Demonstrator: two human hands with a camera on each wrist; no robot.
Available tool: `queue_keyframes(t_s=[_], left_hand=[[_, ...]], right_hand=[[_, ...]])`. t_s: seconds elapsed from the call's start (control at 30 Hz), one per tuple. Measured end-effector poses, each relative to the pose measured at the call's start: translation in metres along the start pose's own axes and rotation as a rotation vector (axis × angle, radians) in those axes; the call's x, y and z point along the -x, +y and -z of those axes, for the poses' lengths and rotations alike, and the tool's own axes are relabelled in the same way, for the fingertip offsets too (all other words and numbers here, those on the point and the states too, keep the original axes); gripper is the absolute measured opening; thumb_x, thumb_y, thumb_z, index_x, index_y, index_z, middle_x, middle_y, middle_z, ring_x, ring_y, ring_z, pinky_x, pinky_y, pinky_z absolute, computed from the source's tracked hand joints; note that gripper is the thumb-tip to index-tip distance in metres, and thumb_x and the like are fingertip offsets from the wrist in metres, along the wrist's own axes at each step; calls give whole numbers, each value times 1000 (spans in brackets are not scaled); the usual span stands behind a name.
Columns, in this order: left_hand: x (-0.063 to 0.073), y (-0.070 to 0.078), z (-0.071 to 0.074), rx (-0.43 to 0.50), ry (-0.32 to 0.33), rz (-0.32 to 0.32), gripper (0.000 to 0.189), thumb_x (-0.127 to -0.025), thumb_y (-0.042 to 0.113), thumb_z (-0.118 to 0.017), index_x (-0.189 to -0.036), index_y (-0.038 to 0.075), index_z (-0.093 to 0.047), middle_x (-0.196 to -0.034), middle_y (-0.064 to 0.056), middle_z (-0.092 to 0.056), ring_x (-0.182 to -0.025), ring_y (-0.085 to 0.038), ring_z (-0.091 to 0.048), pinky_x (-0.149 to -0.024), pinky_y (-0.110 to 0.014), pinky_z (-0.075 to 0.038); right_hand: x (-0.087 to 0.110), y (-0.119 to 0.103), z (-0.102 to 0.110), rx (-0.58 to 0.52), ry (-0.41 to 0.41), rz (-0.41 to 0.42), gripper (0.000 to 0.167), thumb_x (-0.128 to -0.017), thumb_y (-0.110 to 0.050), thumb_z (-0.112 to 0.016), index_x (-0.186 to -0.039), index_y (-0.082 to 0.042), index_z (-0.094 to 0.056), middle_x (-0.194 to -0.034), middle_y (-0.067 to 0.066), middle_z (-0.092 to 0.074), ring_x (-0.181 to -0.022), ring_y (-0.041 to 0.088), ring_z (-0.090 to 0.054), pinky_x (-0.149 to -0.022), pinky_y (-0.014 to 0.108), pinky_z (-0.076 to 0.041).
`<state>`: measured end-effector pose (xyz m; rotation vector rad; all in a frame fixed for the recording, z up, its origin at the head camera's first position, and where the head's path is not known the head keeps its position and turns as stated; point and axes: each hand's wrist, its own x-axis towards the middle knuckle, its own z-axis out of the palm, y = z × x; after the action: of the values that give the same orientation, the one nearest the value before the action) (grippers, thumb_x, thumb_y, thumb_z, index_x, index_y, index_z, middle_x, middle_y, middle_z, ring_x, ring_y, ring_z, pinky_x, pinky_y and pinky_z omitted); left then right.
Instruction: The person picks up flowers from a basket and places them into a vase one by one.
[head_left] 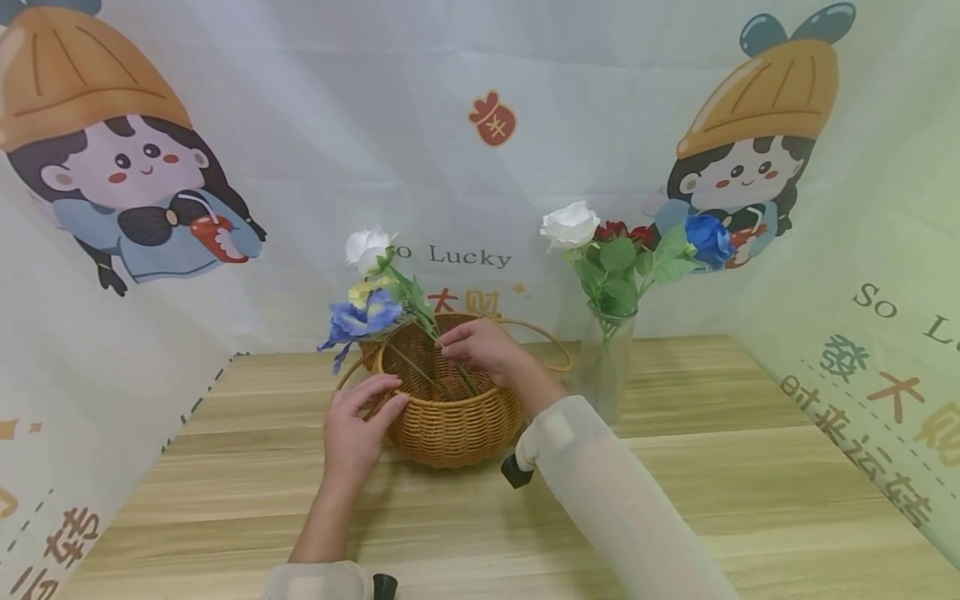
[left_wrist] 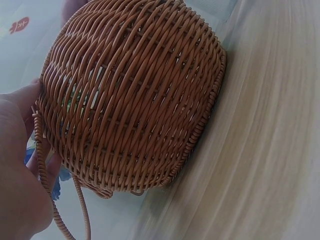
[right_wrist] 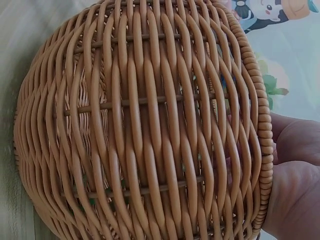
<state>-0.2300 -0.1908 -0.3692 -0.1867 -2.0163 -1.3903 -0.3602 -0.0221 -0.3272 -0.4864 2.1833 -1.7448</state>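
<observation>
A round wicker basket [head_left: 453,429] stands on the table, also filling the left wrist view as a woven wall [left_wrist: 135,100]. At its left side my left hand [head_left: 356,421] grips the rim beside the handle [left_wrist: 50,187], thumb toward me. Over the basket opening, my right hand [head_left: 483,350] pinches the green stem of a white rose [head_left: 367,250], whose head leans left. Its lower stem reaches into the basket. A blue iris [head_left: 363,317] and a yellow flower [head_left: 371,289] lean out over the left rim. In the right wrist view the weave [right_wrist: 150,115] partly hides my right fingers.
Right of the basket, a clear glass vase [head_left: 603,367] holds a white rose [head_left: 570,225], dark red flowers and a blue rose [head_left: 708,242]. A printed cloth [head_left: 420,150] hangs behind and along the sides of the wooden table [head_left: 675,467].
</observation>
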Motion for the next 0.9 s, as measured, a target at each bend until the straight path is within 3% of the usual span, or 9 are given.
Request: queue_keyframes(t_s=[0.27, 0.53, 0.8, 0.9], left_hand=[[-1, -6, -1, -8, -7, 24, 21, -82, 0, -76, -102, -5, -72, -114, -19, -67, -98, -17, -47, -84, -28, -46], [-7, -42, -4, -2, -1, 13, 22, -81, 10, -79, -102, 7, -75, -114, -5, -69, -97, -12, -47, -83, -23, -44], [-7, -46, -4, -25, 7, -6, 21, -80, 11, -80, -101, 10, -76, -113, -3, -70, -98, -11, -48, -86, -27, -39], [-8, -47, -4, -26, 14, -15, 22, -79, 10, -81, -100, 10, -76, -113, -3, -70, -100, -12, -49, -88, -29, -37]], right_hand=[[1, 1, 1, 12, 4, 57, 20, -93, 0, -61, -111, 4, -67, -101, 12, -67, -85, 19, -57, -66, 34, -47], [4, 1, 1, 19, 10, 108, 21, -94, -1, -60, -114, 6, -64, -113, 23, -63, -82, 16, -57, -80, 49, -48], [3, 4, -1, 213, 36, 168, 19, -92, -2, -63, -110, 3, -68, -97, 16, -68, -86, 27, -63, -73, 45, -52], [2, 4, -2, 225, 41, 177, 18, -94, -3, -62, -109, 1, -69, -96, 15, -68, -92, 35, -63, -74, 47, -52]])
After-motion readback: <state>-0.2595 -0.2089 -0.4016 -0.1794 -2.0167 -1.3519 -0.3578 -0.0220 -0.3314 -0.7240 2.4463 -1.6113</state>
